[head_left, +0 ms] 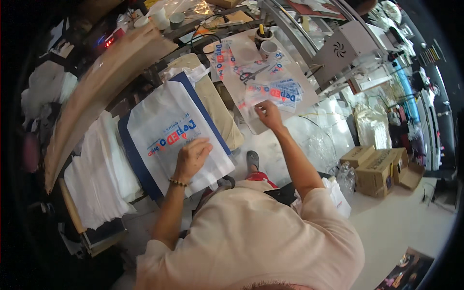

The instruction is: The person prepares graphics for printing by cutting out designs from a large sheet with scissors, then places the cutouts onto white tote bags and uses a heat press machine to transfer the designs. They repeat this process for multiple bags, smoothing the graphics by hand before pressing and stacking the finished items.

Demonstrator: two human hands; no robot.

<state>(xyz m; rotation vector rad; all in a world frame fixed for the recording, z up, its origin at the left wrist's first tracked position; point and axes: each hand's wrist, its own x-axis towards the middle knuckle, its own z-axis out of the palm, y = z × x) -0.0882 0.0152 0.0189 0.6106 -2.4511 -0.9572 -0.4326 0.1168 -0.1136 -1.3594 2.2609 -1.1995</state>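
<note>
A white fabric bag (159,111) with blue and red print lies over a dark blue board (195,93) on my left. My left hand (192,157), a beaded bracelet at its wrist, rests on the lower part of the print with its fingers stretched out flat. My right hand (269,116) is at the near edge of several printed clear film sheets (270,93) on a pale board (309,92). Its fingers are curled together, and whether a film edge is between them is hidden. Scissors (251,75) lie just beyond the sheets.
White bags (99,169) are stacked at the left, under a long curved brown panel (104,72). A white mug (268,50) and a pen cup (263,36) stand behind the scissors. A machine with a vented housing (338,50) is far right; cardboard boxes (377,166) sit on the floor.
</note>
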